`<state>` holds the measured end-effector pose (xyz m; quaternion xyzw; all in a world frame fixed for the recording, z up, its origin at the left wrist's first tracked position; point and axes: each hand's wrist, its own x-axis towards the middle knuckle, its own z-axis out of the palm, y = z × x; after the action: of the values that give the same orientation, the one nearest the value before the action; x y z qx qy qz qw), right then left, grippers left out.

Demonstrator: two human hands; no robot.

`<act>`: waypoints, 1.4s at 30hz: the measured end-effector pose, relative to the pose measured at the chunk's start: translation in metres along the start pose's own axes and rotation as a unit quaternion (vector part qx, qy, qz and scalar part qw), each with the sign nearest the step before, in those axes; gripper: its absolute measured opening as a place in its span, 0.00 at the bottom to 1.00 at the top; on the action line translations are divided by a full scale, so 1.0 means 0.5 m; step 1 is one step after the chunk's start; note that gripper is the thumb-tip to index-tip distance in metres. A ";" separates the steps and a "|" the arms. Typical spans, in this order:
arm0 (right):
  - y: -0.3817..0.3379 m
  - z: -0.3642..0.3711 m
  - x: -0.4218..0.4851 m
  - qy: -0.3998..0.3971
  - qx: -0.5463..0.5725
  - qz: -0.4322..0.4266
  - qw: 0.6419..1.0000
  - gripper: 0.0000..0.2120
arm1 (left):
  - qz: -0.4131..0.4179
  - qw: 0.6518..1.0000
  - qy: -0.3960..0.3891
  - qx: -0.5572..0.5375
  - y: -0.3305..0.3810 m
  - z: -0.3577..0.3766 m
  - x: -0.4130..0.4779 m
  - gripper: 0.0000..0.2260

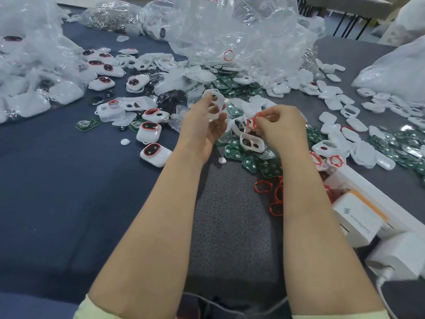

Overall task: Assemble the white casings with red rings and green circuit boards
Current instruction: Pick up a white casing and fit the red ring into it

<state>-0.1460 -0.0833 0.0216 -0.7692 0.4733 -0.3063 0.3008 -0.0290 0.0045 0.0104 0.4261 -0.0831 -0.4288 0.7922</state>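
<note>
Where the left grip closed: the left grip [202, 127] had thumb and fingertips pinched on a white casing [216, 104], which it held raised above the pile.
Right grip: the right grip [280, 127] was curled tight, its fingertips clamped on a thin red ring [254, 122].
Gap: ring and casing were near each other but apart, so the ring looked not yet seated.
Under the hands: loose casings [249, 140] lay on a heap of green circuit boards [234, 153] on the surface [69, 203].
Spare rings: more red rings [263, 185] lay beside the right forearm, on a dark mat [230, 215].
Finished units: closed casings with red rings [155, 154] sat left of the left wrist.
Further out: clear plastic bags [230, 31] were piled at the far side, and white boxes [356, 222] stood at the right edge.
Risk, ring: it looked soft, so a squeeze could fold it and seat it crooked in the opening.
Risk, casing: the fingertip hold was light, so pushing the ring in could twist the casing loose.
Risk, pile: a dropped part would be hard to find among so many identical ones.
</note>
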 end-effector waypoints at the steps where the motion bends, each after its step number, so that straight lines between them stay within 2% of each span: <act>1: -0.005 0.000 0.001 0.003 0.025 -0.007 1.000 0.04 | 0.004 1.000 0.000 0.012 -0.001 0.000 0.001 0.07; 3: -0.019 0.002 0.001 0.006 0.076 -0.029 0.997 0.04 | 0.014 0.999 -0.003 0.047 -0.005 0.002 0.004 0.06; 6: -0.035 0.015 -0.001 0.010 0.092 -0.058 0.994 0.05 | 0.030 0.997 -0.003 0.076 -0.009 0.003 0.003 0.06; 10: -0.052 0.041 -0.017 -0.012 0.242 -0.042 0.969 0.07 | 0.039 0.994 -0.001 0.101 -0.010 0.007 -0.001 0.06; 12: -0.057 0.050 -0.020 -0.005 0.256 -0.061 0.965 0.07 | 0.041 0.994 -0.009 0.105 -0.011 0.009 -0.003 0.07; 15: -0.059 0.066 -0.021 0.034 0.221 -0.089 0.971 0.08 | 0.048 0.993 -0.009 0.110 -0.012 0.011 -0.003 0.09; 19: -0.063 0.085 -0.022 0.061 0.161 -0.120 0.978 0.04 | 0.061 0.987 -0.002 0.150 -0.017 0.009 0.003 0.11; 24: -0.057 0.085 -0.024 0.039 0.113 -0.170 0.978 0.05 | 0.044 0.992 -0.007 0.120 -0.006 0.001 0.003 0.14; 31: -0.061 0.084 -0.033 -0.054 0.064 -0.197 0.977 0.15 | 0.056 0.993 0.042 0.097 -0.007 -0.003 0.008 0.05; 33: -0.063 0.089 -0.037 -0.045 0.060 -0.217 0.973 0.15 | 0.060 0.993 0.051 0.086 -0.008 -0.003 0.011 0.06; 37: -0.063 0.096 -0.037 -0.005 0.045 -0.223 0.974 0.12 | 0.060 0.996 0.047 0.049 -0.006 0.000 0.011 0.02; 40: -0.062 0.096 -0.036 -0.005 0.037 -0.223 0.974 0.09 | 0.067 0.996 0.042 0.032 -0.005 -0.002 0.011 0.07; 42: -0.062 0.093 -0.035 0.001 0.052 -0.214 0.975 0.08 | 0.078 0.995 0.038 0.053 -0.008 -0.003 0.012 0.07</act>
<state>-0.1002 -0.0479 0.0120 -0.8357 0.2812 -0.3883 0.2679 -0.0270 0.0000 0.0053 0.4754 -0.1083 -0.3442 0.8023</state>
